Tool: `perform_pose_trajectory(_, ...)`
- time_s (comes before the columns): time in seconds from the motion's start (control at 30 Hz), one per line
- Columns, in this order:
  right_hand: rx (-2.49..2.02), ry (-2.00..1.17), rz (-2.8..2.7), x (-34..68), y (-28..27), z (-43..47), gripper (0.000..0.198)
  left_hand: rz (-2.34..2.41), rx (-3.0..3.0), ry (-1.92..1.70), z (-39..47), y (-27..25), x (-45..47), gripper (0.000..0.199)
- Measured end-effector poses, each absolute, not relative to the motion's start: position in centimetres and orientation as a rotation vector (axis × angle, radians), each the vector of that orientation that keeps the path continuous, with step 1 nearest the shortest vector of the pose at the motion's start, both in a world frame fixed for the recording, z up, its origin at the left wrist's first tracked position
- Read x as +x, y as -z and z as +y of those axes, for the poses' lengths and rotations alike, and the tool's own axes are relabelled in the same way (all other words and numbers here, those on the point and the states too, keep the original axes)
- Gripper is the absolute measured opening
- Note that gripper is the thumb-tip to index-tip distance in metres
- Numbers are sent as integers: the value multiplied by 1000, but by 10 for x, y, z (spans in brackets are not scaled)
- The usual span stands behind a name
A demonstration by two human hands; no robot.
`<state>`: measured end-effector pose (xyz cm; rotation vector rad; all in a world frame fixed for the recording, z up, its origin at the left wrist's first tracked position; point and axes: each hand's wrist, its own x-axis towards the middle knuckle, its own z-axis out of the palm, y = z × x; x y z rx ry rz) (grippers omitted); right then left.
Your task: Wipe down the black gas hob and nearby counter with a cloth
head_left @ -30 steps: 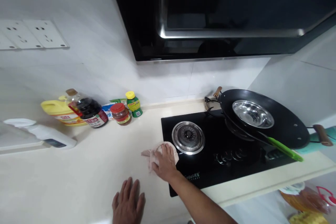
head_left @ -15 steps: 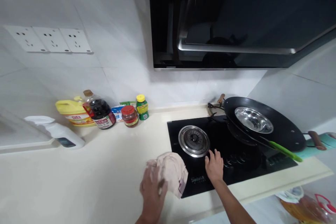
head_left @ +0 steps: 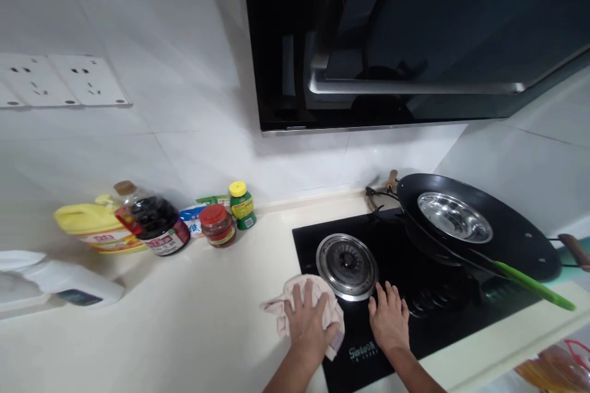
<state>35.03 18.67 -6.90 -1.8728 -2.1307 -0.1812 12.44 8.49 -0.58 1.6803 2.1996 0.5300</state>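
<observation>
My left hand lies spread on top of a pale pink cloth, its fingers apart and pressed down on the crumpled fabric. The cloth straddles the left edge of the black glass cooktop, partly on the countertop. My right hand rests on the cooktop with its fingers spread and holds nothing. Just beyond its fingertips is the round metal burner, which has no pan on it.
A black wok covers the right side, holding a steel bowl; a green handle sticks out. Along the wall stand a spray bottle, yellow jug, dark bottle and jars. A range hood hangs above.
My left hand has moved right from the cloth's left edge onto the top of it. The view has shifted, and my right hand stays on the cooktop near the burner.
</observation>
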Motion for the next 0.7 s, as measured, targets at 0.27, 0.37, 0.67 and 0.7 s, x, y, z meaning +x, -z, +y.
perform_pose_trajectory(0.27, -1843, 169, -2125, 351, 71, 185, 62, 2440, 1710, -566, 198, 1, 61, 53)
perform_pose_trajectory(0.37, -1838, 146, -2121, 352, 72, 185, 61, 2490, 1693, -559, 235, -2, 41, 47)
perform_pose_trajectory(0.67, -1881, 127, -2136, 350, 65, 184, 60, 2528, 1693, -420, 306, -29, -4, 53)
perform_pose_trajectory(0.7, -1887, 129, -2133, 349, 63, 184, 60, 2523, 1705, -403, 308, -32, -7, 52)
